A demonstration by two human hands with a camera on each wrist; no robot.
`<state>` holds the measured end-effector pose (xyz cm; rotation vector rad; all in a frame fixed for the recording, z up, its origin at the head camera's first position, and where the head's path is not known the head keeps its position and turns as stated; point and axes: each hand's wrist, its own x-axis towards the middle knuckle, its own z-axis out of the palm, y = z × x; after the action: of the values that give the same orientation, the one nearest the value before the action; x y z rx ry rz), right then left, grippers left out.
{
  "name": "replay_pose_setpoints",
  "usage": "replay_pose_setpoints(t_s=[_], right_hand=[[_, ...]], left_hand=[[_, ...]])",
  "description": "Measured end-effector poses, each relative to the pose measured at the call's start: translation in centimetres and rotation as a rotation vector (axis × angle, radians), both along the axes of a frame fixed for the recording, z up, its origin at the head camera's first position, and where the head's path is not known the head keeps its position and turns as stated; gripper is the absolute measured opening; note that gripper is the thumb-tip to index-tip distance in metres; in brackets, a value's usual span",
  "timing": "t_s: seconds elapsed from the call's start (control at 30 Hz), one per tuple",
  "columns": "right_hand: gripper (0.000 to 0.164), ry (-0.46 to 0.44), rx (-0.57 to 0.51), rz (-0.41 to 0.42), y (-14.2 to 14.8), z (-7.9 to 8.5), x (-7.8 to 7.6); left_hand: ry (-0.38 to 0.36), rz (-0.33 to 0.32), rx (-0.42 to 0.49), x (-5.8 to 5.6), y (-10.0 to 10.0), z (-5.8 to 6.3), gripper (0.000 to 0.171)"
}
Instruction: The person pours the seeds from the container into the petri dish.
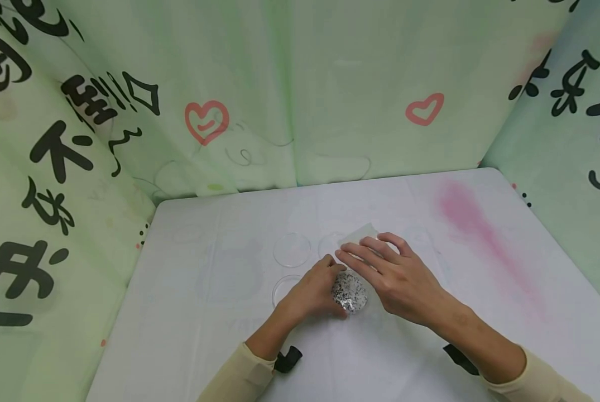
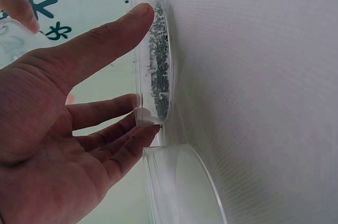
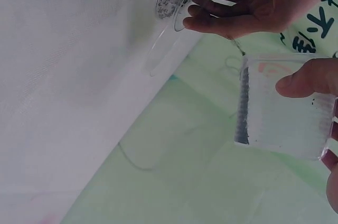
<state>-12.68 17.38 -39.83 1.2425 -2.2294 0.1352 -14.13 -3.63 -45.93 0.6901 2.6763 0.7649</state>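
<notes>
A round clear petri dish (image 1: 350, 292) holding black and white granules lies on the white table. My left hand (image 1: 316, 290) grips its side, thumb on one side of the rim and fingertips on the other; in the left wrist view the granules (image 2: 160, 65) form a layer inside. Above the dish, my right hand (image 1: 397, 279) holds a clear, squarish plastic container (image 3: 288, 110) between thumb and fingers. Dark grains (image 3: 243, 108) have gathered along its lower side. Seen from the head, the hand hides most of the container.
Beside the left hand stands another clear dish (image 2: 174, 182), partly hidden in the head view. Farther back are two more clear dishes, one at the left (image 1: 292, 249) and one partly behind the hands. Green curtains (image 1: 350, 84) surround the table (image 1: 204, 335); a pink stain (image 1: 473, 220) marks its right side.
</notes>
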Motion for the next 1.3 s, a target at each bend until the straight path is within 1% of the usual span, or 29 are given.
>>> replay_pose_setpoints(t_s=[0.17, 0.37, 0.53, 0.73, 0.97, 1.2, 1.3], right_hand=[[0.063, 0.009, 0.008, -0.002, -0.09, 0.10, 0.00], [0.062, 0.021, -0.006, 0.008, -0.10, 0.14, -0.05], [0.061, 0.020, -0.008, 0.008, -0.09, 0.12, -0.06], [0.064, 0.020, -0.010, 0.009, -0.13, 0.15, -0.06], [0.058, 0.004, -0.002, 0.002, -0.15, 0.18, -0.08], [0.065, -0.002, -0.008, 0.002, -0.09, 0.04, -0.16], [0.066, -0.015, -0.011, -0.005, -0.04, 0.03, -0.17]], left_hand=[[0.001, 0.001, 0.002, 0.02, -0.03, 0.00, 0.092], [0.006, 0.005, -0.001, -0.10, -0.01, -0.07, 0.093], [0.012, 0.001, -0.010, -0.16, -0.02, -0.16, 0.093], [0.020, -0.003, -0.010, -0.13, -0.08, -0.09, 0.093], [0.021, -0.007, 0.002, -0.15, -0.12, -0.07, 0.094], [0.022, -0.009, 0.005, -0.09, -0.11, -0.06, 0.094], [0.022, -0.009, 0.003, -0.09, -0.09, -0.13, 0.094]])
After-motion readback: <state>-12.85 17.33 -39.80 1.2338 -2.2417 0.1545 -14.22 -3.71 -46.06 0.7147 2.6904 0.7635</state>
